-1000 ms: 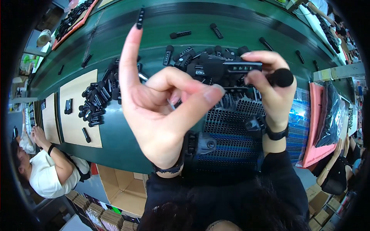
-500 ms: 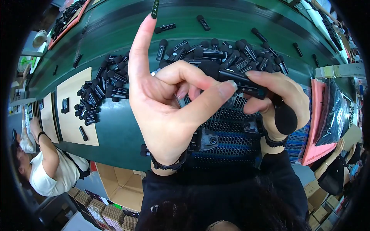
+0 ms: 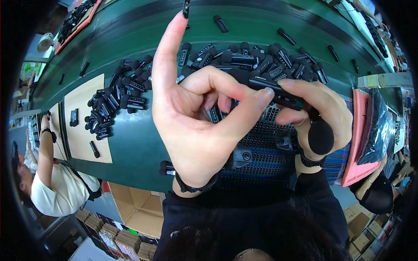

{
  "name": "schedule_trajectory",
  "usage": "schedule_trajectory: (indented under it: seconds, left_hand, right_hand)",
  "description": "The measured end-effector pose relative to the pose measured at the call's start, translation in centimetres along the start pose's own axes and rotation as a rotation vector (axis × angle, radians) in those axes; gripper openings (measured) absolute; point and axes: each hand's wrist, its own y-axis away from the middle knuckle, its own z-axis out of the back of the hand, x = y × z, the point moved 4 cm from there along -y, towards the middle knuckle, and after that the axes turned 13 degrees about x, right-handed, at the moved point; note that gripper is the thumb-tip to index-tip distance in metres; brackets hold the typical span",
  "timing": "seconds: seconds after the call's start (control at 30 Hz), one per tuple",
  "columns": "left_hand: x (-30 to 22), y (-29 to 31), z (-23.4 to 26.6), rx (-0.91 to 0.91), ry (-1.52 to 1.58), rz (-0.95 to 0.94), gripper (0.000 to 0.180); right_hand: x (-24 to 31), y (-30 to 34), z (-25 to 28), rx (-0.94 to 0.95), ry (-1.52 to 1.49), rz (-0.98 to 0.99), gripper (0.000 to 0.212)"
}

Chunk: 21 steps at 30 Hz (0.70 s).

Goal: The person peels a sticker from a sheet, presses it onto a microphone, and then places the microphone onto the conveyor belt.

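Observation:
Between my hands is a small black clip-on microphone [image 3: 285,96] with a foam tip, held level above the bench. The thumb and forefinger of my left hand [image 3: 187,113] pinch its left end, and one finger points up. My right hand [image 3: 333,100] grips the other end with thumb and fingers. Below that palm hangs a second black foam tip [image 3: 321,137], its body hidden by the hand. Part of another dark microphone [image 3: 214,114] shows beneath my left fingers; whether they hold it cannot be made out. A heap of similar microphones [image 3: 281,56] lies just beyond my hands.
Another pile of microphones [image 3: 111,101] lies left on the green bench [image 3: 135,143], beside a cardboard sheet [image 3: 87,130]. Under my hands are a black bracket [image 3: 242,157] and a dark ribbed mat [image 3: 257,178]. A pink foam tray [image 3: 352,161] stands right. A co-worker [image 3: 58,191] works at left.
Both hands have shifted slightly right, and my left thumb has slid a little along the microphone. Loose microphones at the back have moved slightly left. The co-worker at left has reached farther forward.

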Motion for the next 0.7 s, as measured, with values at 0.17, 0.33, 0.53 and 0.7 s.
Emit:
schedule_trajectory:
  seconds: [0.17,0.33,0.53,0.7]
  left_hand:
    - [0.4,-0.1,0.3,0.021,-0.098,0.010,0.075]
    - [0.9,-0.7,0.5,0.038,-0.196,0.020,0.075]
    - [1.2,-1.2,0.9,0.244,0.304,0.168,0.071]
    - [1.7,-1.2,0.4,0.135,0.140,0.048,0.067]
  right_hand:
    - [-0.2,0.2,0.0,-0.045,-0.062,0.006,0.031]
    - [-0.8,0.1,-0.4,0.001,0.051,0.029,0.028]
    - [-1.5,0.2,-0.4,-0.024,-0.135,0.007,0.023]
    - [-1.4,0.0,-1.2,-0.042,-0.084,-0.084,0.019]
